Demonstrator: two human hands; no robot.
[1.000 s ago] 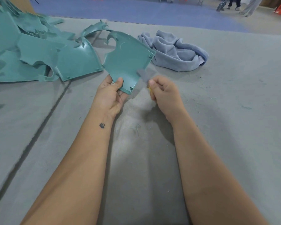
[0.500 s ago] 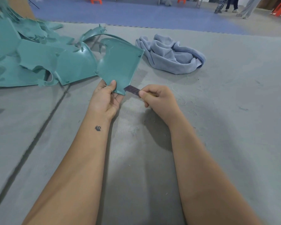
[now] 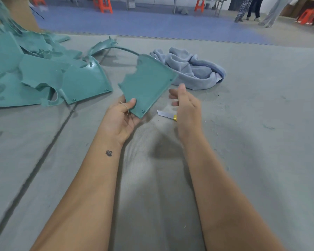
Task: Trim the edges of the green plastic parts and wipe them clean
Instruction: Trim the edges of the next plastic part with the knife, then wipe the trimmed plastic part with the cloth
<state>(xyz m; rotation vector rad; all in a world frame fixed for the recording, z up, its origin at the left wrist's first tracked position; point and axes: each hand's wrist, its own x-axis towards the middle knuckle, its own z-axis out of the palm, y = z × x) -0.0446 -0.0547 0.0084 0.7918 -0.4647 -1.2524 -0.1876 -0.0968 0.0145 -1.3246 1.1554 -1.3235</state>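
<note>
Down goes the blade (image 3: 164, 114) onto the mat, and the right hand (image 3: 186, 109), fingers now loose and empty, lifts toward the grey cloth (image 3: 192, 73). Left hand (image 3: 122, 117) pinches the green part (image 3: 147, 84) by its corner; best keep it steady and wipe along the trimmed edge.

Grey felt matting (image 3: 252, 142) covers the near floor, a blue foam mat (image 3: 152, 22) lies beyond its far edge, and past the blue mat stand orange stools (image 3: 105, 4) and table legs (image 3: 174, 6).
</note>
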